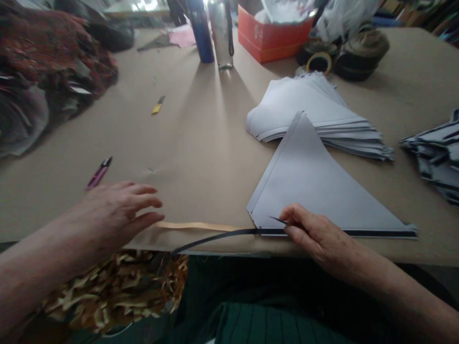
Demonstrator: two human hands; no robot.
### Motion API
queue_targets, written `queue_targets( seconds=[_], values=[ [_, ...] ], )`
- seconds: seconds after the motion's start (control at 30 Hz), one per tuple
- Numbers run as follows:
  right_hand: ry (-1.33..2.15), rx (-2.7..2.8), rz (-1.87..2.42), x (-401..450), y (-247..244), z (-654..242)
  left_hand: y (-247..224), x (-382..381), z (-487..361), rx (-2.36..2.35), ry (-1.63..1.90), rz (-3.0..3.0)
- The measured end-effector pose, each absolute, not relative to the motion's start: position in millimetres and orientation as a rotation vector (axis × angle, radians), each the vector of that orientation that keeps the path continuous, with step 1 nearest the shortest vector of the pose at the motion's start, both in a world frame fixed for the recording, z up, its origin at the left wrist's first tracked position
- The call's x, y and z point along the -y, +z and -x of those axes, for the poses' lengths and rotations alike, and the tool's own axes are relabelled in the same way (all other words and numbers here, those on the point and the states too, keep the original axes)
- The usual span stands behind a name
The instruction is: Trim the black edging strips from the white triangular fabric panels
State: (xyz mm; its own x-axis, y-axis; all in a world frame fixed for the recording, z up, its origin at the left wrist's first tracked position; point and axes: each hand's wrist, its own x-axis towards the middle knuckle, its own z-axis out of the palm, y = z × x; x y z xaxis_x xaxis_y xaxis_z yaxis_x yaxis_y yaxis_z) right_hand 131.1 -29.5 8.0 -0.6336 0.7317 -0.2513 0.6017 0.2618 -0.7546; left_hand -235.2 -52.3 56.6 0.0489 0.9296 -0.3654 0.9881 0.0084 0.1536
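Note:
A white curved-edged triangular panel [304,177] lies near the table's front edge. Along its lower edge runs a narrow black strip [380,233], whose loose end trails left and over the table edge. My right hand [310,236] rests on the panel's lower edge, closed around a thin dark pointed piece [277,220]; most of that piece is hidden in the fingers. To the left, my left hand [125,210] hovers open with fingers apart, close to a tan paper strip [201,225]. Pink-handled thread snips [99,173] lie just beyond that hand.
A stack of white panels [304,107] lies behind the single one. Black-edged pieces [439,153] are at right. Farther back stand a red box [274,40], bottles [221,36] and rolls [364,52]. A yellow cutter blade [158,105] lies mid-table. Paper scraps [118,291] fill a container below.

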Motion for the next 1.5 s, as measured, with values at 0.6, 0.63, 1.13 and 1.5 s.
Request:
queue_targets(
  seconds=[0.6,0.63,1.13,1.5],
  values=[
    [1.186,2.405,1.498,48.3,-10.6,-100.7,24.8,49.6,82.2,-1.577,-0.358,-2.191],
    [1.172,2.427,1.509,48.1,-10.7,-99.5,24.4,49.3,82.6,-1.560,-0.366,-2.210],
    [0.989,2.582,1.527,50.9,-12.2,-93.5,31.8,62.2,70.0,-1.224,-0.031,-2.065],
    [1.898,1.484,1.330,29.6,-1.9,-113.5,10.2,65.9,75.4,-1.346,0.069,-2.207]
  ],
)
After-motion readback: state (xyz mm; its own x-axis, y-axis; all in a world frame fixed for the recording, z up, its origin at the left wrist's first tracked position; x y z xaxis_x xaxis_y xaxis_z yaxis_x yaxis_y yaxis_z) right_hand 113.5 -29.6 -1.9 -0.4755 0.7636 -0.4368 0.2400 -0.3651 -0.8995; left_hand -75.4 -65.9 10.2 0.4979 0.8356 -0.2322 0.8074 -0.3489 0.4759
